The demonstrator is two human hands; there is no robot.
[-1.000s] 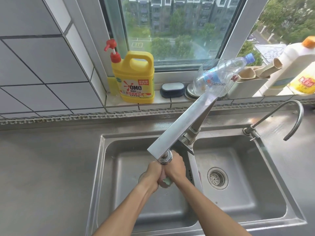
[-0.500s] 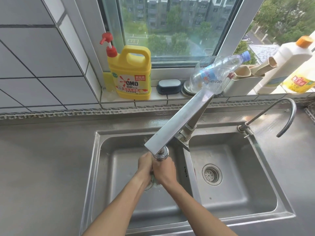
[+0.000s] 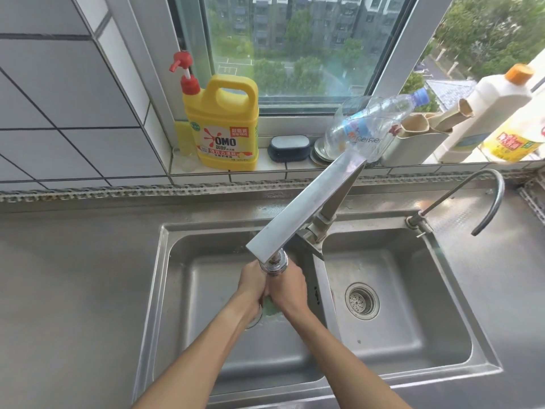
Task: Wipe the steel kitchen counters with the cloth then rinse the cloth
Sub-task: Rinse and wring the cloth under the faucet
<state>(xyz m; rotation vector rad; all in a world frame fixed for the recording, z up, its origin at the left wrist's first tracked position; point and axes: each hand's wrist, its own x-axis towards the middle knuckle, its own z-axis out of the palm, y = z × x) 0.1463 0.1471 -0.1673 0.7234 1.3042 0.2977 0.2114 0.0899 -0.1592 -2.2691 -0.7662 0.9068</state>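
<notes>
Both my hands are together over the left basin of the steel double sink [image 3: 153, 290], right under the nozzle of the flat steel tap [image 3: 298, 219]. My left hand [image 3: 250, 286] and my right hand [image 3: 287, 290] grip a pale green cloth [image 3: 269, 309] between them. Only a small bunched part of the cloth shows below my palms; the rest is hidden by my hands. The steel counter [image 3: 73, 290] runs along the left and right of the sink.
On the window sill stand a yellow detergent jug [image 3: 224, 125] with a red pump, a dark soap dish [image 3: 289, 147], a tilted clear bottle [image 3: 371, 125], a utensil holder [image 3: 413, 143] and two bottles at the right. A thin curved tap [image 3: 486, 199] rises by the right basin with its drain [image 3: 362, 301].
My hands stay under the tap nozzle, kneading the cloth; more green cloth now shows below them. The view has shifted slightly.
</notes>
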